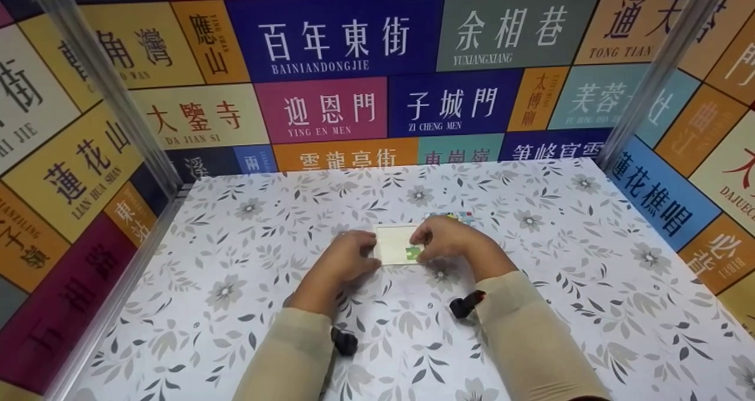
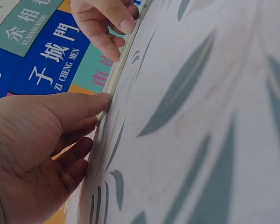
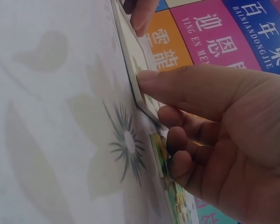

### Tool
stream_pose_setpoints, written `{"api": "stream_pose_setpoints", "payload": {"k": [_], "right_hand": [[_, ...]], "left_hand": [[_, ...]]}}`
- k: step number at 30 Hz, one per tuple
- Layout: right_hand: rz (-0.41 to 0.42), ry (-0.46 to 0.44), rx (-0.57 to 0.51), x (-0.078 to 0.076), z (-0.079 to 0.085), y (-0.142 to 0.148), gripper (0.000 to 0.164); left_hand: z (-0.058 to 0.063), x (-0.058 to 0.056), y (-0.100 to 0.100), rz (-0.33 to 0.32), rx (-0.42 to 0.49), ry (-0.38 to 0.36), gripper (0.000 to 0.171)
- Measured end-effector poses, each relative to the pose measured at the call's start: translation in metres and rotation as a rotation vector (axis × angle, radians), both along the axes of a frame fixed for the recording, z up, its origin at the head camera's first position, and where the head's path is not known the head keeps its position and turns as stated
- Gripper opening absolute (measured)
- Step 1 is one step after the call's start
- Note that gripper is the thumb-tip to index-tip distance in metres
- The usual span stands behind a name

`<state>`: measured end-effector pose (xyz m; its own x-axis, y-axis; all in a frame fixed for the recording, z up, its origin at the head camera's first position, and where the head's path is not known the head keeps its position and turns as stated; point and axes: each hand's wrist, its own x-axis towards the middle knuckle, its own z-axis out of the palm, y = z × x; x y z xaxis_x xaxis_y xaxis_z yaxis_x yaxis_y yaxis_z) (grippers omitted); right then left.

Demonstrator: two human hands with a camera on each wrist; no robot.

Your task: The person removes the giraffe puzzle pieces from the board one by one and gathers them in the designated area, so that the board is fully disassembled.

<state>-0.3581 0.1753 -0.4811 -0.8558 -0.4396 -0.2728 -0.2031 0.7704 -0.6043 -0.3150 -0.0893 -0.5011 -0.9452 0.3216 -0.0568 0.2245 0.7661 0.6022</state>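
Observation:
A small cream puzzle board [image 1: 390, 239] with a raised rim lies flat on the table. One green puzzle piece [image 1: 411, 253] sits in its near right corner. My left hand [image 1: 347, 256] holds the board's left end, thumb at the near corner and fingers along the side. At the right end, my right hand [image 1: 453, 239] has its thumb and curled forefinger at the green piece, with the thumb tip over the board's rim in the right wrist view. Loose colourful puzzle pieces [image 3: 179, 203] lie beside the right hand's lower fingers, partly hidden behind that hand in the head view.
A white cloth with grey leaves and flowers covers the table [image 1: 248, 259]. Panels of coloured street-name signs [image 1: 336, 41] stand behind it and at both sides. Clear upright posts [image 1: 112, 76] rise at the back corners. Small black devices [image 1: 467, 304] are worn at both wrists.

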Motion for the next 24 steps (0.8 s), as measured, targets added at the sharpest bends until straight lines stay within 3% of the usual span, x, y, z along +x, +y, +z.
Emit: {"api": "stream_pose_setpoints", "payload": {"k": [7, 14, 24], "right_hand": [[-0.013, -0.008, -0.002, 0.0014, 0.0018, -0.0024, 0.035], [-0.024, -0.011, -0.041, 0.0040, 0.0017, -0.0045, 0.037], [-0.028, -0.025, -0.031, 0.0038, 0.0028, -0.0062, 0.037]], "left_hand": [[-0.0002, 0.0005, 0.0000, 0.010, 0.006, -0.009, 0.051], [-0.0020, 0.0010, -0.0022, -0.023, 0.048, 0.049, 0.049], [-0.0026, 0.0012, -0.0015, 0.004, 0.052, 0.024, 0.049]]}}
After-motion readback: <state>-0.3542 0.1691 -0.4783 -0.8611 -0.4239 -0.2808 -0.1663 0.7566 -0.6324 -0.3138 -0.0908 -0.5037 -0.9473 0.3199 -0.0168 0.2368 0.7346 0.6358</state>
